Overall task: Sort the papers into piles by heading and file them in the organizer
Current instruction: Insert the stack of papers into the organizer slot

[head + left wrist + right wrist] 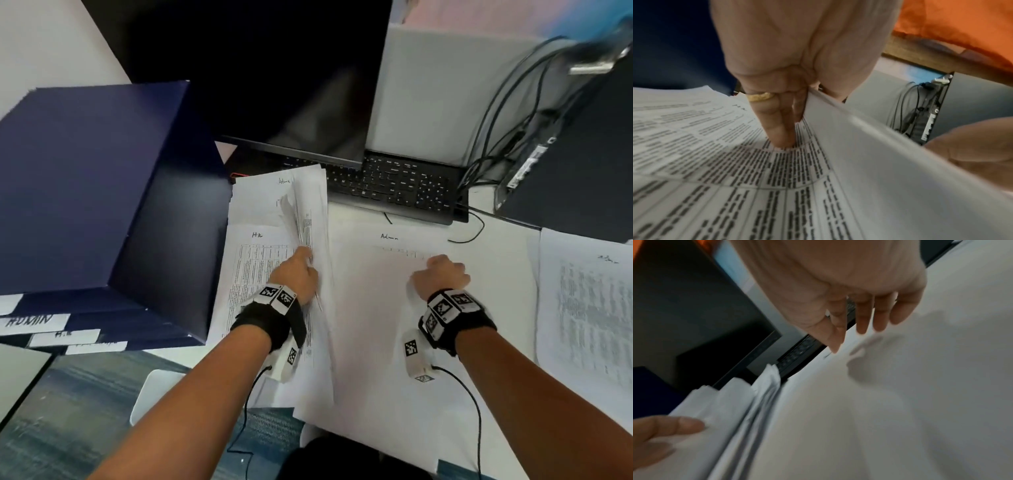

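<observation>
My left hand (297, 271) holds a bunch of white sheets (303, 209) lifted on edge off the left pile. In the left wrist view its fingers (780, 123) lie under the raised sheets (879, 154), the tips pressing a printed sheet headed "HR" (715, 162); the thumb (972, 146) is on the other side. The HR sheet (257, 270) lies flat beside the dark blue organizer (85, 188). My right hand (442, 274) hovers over a sheet headed "Admin" (376, 325), its fingers (863, 318) loose and holding nothing above that paper (900, 402).
White tabs (30, 320) reading ADMIN and HR mark the organizer's front. A third printed pile (589, 308) lies at the right. Behind the papers are a black keyboard (394, 185), a dark monitor (274, 85), cables (496, 137) and a computer tower (565, 178).
</observation>
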{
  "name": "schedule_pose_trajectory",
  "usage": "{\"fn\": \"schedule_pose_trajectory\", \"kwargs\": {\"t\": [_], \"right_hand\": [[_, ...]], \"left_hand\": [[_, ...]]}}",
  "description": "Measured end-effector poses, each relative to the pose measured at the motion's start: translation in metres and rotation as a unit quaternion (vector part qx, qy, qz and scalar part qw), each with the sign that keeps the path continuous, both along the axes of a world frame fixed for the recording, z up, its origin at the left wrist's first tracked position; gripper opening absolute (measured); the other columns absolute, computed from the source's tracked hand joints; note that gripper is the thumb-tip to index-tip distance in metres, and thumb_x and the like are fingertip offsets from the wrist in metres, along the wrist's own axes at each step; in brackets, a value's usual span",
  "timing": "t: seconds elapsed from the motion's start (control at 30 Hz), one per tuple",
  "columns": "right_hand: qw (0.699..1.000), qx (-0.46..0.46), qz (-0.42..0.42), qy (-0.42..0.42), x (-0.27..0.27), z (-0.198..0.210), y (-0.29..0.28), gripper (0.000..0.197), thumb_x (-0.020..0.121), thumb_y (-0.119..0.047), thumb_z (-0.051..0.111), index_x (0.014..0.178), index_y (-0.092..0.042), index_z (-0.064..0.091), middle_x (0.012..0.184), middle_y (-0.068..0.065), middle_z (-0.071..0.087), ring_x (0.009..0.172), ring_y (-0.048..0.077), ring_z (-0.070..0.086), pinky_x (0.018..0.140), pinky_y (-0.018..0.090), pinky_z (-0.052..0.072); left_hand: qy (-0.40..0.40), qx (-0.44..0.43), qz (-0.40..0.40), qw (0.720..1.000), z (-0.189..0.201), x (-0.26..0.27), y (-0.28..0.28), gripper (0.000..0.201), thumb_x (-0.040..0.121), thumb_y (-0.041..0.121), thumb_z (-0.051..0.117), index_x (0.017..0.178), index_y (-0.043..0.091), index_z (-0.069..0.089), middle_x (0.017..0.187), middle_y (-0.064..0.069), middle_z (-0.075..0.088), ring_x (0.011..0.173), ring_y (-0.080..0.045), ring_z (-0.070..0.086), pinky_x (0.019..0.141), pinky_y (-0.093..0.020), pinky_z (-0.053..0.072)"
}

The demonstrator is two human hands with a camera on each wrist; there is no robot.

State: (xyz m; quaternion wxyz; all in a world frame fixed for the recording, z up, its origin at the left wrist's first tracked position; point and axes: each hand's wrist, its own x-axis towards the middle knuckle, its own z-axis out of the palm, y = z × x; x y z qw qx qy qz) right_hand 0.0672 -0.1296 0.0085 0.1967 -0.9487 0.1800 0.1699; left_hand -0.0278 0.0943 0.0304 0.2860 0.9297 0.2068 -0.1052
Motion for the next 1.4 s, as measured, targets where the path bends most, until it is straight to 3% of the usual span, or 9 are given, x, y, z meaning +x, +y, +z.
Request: {"fn": "schedule_pose_trajectory", "kwargs": {"t": [0.2,0.5,0.63,0.77,0.87,0.97,1.2,1.3,1.4], "right_hand": [[0.994,0.105,-0.026,-0.008,0.010,-0.009,-0.050,0.056,0.084,-0.008,0.058,0.137,-0.008,0.040,0.128,0.015,0.056,0.120,0.032,0.052,0.101,0.034,0.042],[0.970,0.226,-0.020,-0.089,0.015,-0.002,-0.066,0.015,0.082,-0.011,0.065,0.097,-0.010,0.067,0.094,0.007,0.064,0.090,0.023,0.058,0.075,0.024,0.044],[0.922,0.362,-0.048,-0.126,0.018,0.000,-0.082,0.018,0.085,-0.012,0.060,0.073,-0.025,0.057,0.065,0.003,0.055,0.062,0.021,0.050,0.054,0.023,0.042],[0.873,0.463,-0.090,-0.123,0.025,0.010,-0.093,0.018,0.088,-0.016,0.053,0.076,-0.029,0.052,0.066,0.002,0.043,0.063,0.020,0.041,0.058,0.033,0.039],[0.853,0.499,-0.102,-0.114,0.032,0.017,-0.094,0.017,0.087,-0.017,0.052,0.077,-0.031,0.052,0.065,0.001,0.041,0.059,0.019,0.038,0.051,0.029,0.034],[0.837,0.524,-0.115,-0.112,0.035,0.023,-0.089,0.014,0.088,-0.021,0.056,0.078,-0.030,0.052,0.060,-0.002,0.043,0.050,0.015,0.036,0.047,0.025,0.030],[0.923,0.376,0.046,0.071,0.015,-0.003,-0.096,0.009,0.087,-0.018,0.066,0.092,-0.014,0.060,0.063,-0.003,0.058,0.047,0.009,0.050,0.043,0.017,0.035],[0.956,0.267,0.073,0.102,0.012,-0.016,-0.096,0.020,0.087,-0.015,0.063,0.101,-0.002,0.063,0.085,0.011,0.061,0.073,0.025,0.059,0.066,0.032,0.048],[0.972,0.205,0.061,0.101,0.009,-0.015,-0.092,0.044,0.093,-0.012,0.055,0.131,0.007,0.045,0.132,0.019,0.051,0.123,0.034,0.049,0.100,0.036,0.040]], "left_hand": [[0.117,0.142,-0.097,0.978,-0.016,0.013,-0.028,0.054,0.090,0.044,0.047,0.137,0.030,0.025,0.137,-0.016,0.037,0.116,-0.042,0.046,0.088,-0.048,0.049],[0.205,0.181,-0.115,0.955,-0.019,0.020,-0.042,0.076,0.078,0.060,0.058,0.140,0.031,0.025,0.146,-0.018,0.020,0.132,-0.047,0.024,0.098,-0.057,0.041],[0.170,0.125,-0.055,0.976,-0.019,0.022,-0.049,0.091,0.072,0.071,0.057,0.144,0.031,0.017,0.152,-0.014,0.013,0.136,-0.046,0.019,0.101,-0.059,0.033],[0.018,-0.019,0.007,1.000,-0.026,0.029,-0.055,0.101,0.071,0.070,0.060,0.148,0.020,0.019,0.153,-0.008,0.028,0.138,-0.036,0.030,0.109,-0.051,0.031],[-0.059,-0.196,0.092,0.975,-0.022,0.036,-0.066,0.071,0.084,0.039,0.067,0.141,0.014,0.035,0.137,-0.004,0.053,0.123,-0.024,0.052,0.104,-0.034,0.040],[-0.088,-0.223,0.111,0.964,-0.017,0.043,-0.072,0.035,0.090,0.021,0.059,0.121,0.007,0.056,0.118,-0.008,0.064,0.109,-0.025,0.061,0.096,-0.034,0.047],[-0.155,-0.277,0.247,0.916,-0.016,0.053,-0.071,0.013,0.088,0.019,0.054,0.076,0.013,0.051,0.072,0.000,0.054,0.070,-0.022,0.051,0.066,-0.030,0.040],[-0.136,-0.170,0.213,0.952,-0.012,0.051,-0.064,0.019,0.094,0.019,0.048,0.108,0.010,0.057,0.099,-0.009,0.061,0.092,-0.028,0.057,0.078,-0.032,0.045],[0.026,0.080,0.128,0.988,-0.011,0.039,-0.056,0.044,0.092,0.034,0.051,0.129,0.012,0.043,0.128,-0.012,0.047,0.119,-0.031,0.046,0.092,-0.045,0.042]]}}
